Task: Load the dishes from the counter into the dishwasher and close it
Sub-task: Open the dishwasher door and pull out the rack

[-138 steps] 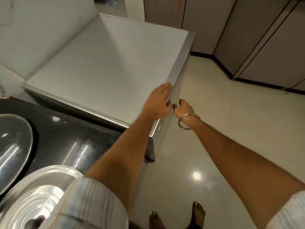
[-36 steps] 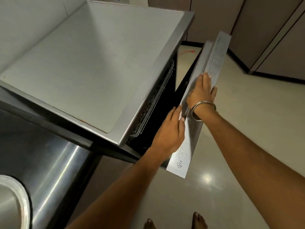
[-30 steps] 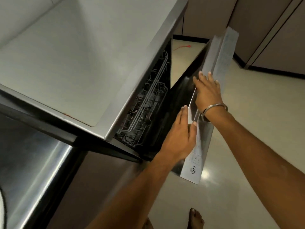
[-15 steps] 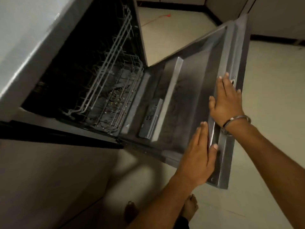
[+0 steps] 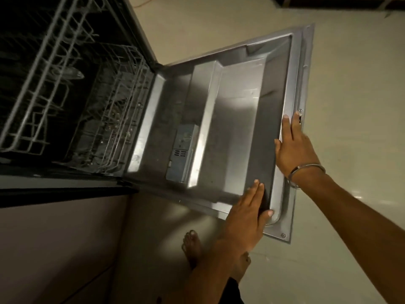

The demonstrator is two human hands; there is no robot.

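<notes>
Head view: the dishwasher [image 5: 72,88] stands open at upper left, its door [image 5: 230,119] folded down towards the floor [image 5: 350,88], steel inner face up. The left hand [image 5: 245,218] lies flat on the door's near corner, fingers [image 5: 255,191] straight and together, thumb spread out to the rim. The right hand [image 5: 293,148], a metal bangle [image 5: 306,172] at its wrist, presses the door's outer edge with straight fingers slightly apart. Inside, wire racks [image 5: 54,69] show, with a blurred steel piece in the upper one. A detergent compartment [image 5: 183,154] sits on the door. Bare feet [image 5: 192,246] stand below
</notes>
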